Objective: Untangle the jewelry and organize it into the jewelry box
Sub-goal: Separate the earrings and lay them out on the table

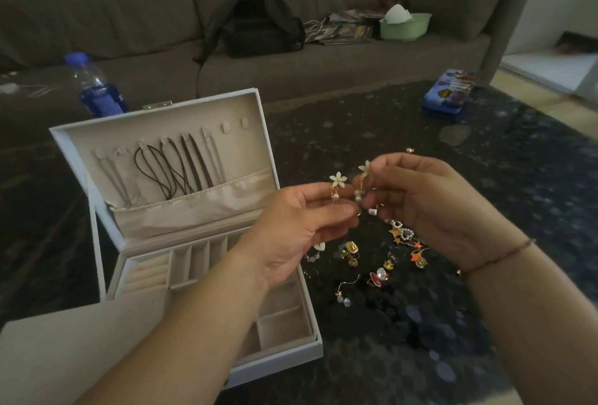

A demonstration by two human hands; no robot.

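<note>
My left hand (301, 226) pinches a white flower earring (336, 183) with a pearl drop. My right hand (430, 207) pinches a matching flower earring (362, 178), held just beside the first one above the table. The white jewelry box (97, 243) stands open at the left. Several necklaces (174, 165) hang from hooks in its lid above a fabric pocket. Its beige compartments look empty where my left forearm does not hide them. A pile of loose earrings (382, 259) lies on the dark table below my hands.
A blue-capped water bottle (94, 87) stands behind the box. A blue tin (449, 94) lies at the far right of the table. A single earring (409, 149) lies beyond my right hand. The grey sofa behind holds a black backpack (259, 26), magazines and a green bowl (404, 26).
</note>
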